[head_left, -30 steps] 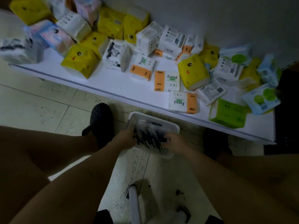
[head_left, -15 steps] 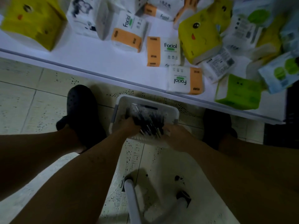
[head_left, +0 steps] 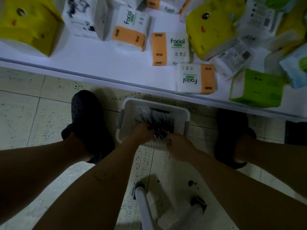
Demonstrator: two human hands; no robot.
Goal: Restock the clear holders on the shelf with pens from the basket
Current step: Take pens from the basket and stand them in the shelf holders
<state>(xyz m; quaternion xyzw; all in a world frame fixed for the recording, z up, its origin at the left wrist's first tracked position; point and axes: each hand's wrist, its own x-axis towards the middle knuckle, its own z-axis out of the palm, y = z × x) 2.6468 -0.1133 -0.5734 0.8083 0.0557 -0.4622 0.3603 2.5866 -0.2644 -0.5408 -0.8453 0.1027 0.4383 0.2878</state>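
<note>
A white plastic basket (head_left: pixel 131 105) stands on the tiled floor between my feet, just in front of a low white shelf. Inside lies a blurred bundle of black pens (head_left: pixel 157 120). My left hand (head_left: pixel 141 131) reaches into the basket from the near left, fingers curled against the pens. Over the basket's near right corner, my right hand (head_left: pixel 179 145) closes its fingers on the near ends of the pens. No clear holder is in view.
The low white shelf (head_left: pixel 99 63) carries several tissue packs: yellow (head_left: pixel 25 25), orange-and-white Facial (head_left: pixel 169 48), green (head_left: pixel 255 88). Black clogs (head_left: pixel 88 117) stand on either side of the basket. White stool legs (head_left: pixel 144 206) rise below my arms.
The camera has tilted down and come closer to the basket. Both hands have stayed in the basket on the pens, shifting slightly toward its near edge.
</note>
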